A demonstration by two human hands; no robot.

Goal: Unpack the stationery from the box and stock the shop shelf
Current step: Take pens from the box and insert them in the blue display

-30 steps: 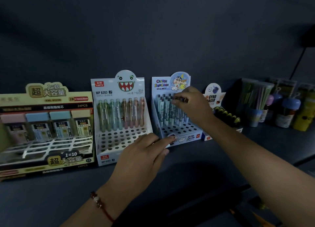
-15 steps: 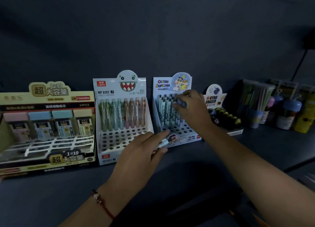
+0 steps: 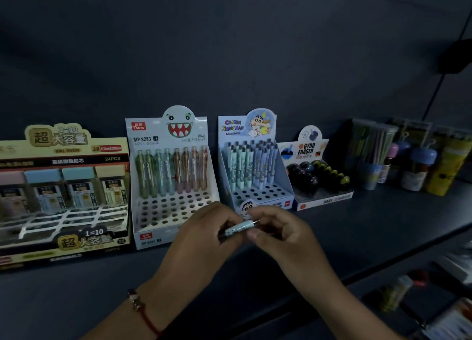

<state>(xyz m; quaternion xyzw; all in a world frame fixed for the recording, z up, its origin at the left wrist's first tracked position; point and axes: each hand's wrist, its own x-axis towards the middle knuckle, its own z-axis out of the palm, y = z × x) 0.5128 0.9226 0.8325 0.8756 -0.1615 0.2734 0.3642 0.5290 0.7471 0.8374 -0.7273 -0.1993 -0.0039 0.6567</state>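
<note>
A pale mint pen [image 3: 241,227] lies between both hands, just in front of the blue cartoon pen display box [image 3: 258,196]. My left hand [image 3: 201,240] grips its lower end and my right hand [image 3: 278,235] pinches its upper end. That box holds several matching pens [image 3: 251,164] upright in its back rows; the front holes are empty. Left of it stands a white monster-face pen box [image 3: 168,212] with one back row of pens [image 3: 171,172]. All sit on a dark shelf [image 3: 357,227].
A yellow pencil-lead display [image 3: 63,186] stands at far left. A gyro eraser box [image 3: 316,179] sits right of the blue box, then tubs of pencils and small bottles [image 3: 398,158]. A lower shelf with packets [image 3: 421,301] shows at bottom right.
My right hand left the pens in the blue box and came down to meet my left hand. Both now hold one pen in front of the box.
</note>
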